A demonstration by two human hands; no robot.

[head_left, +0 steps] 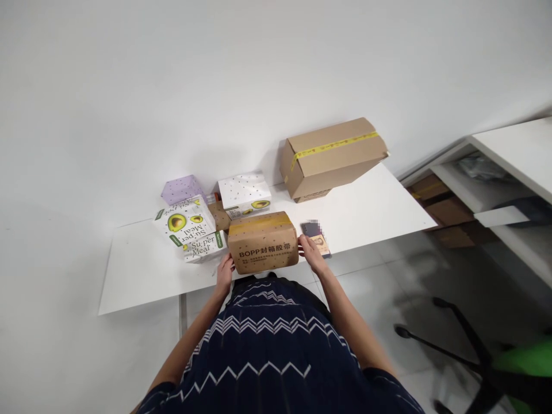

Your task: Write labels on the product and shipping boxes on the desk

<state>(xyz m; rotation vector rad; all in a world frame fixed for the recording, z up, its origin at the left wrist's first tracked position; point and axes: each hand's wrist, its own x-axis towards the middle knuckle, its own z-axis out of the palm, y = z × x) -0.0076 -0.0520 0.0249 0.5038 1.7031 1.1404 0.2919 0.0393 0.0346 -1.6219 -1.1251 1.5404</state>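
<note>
A brown cardboard box (263, 242) printed "BOPP" with Chinese characters stands at the table's front edge, close to my body. My left hand (225, 272) presses against its left end, and my right hand (311, 253) is at its right end, so the box is held between them. Left of it are white avocado-print cartons, one (185, 221) on top of another (204, 247). Behind it sits a further white avocado carton (244, 194). By my right hand lies a dark flat item with a tan picture card (319, 244), partly blurred.
On the white table (142, 270), a large taped cardboard box (336, 155) rests on a smaller one at the back right. A purple box (183, 190) is at the back left. To the right are a white shelf unit (513, 155) and a chair base (478, 356).
</note>
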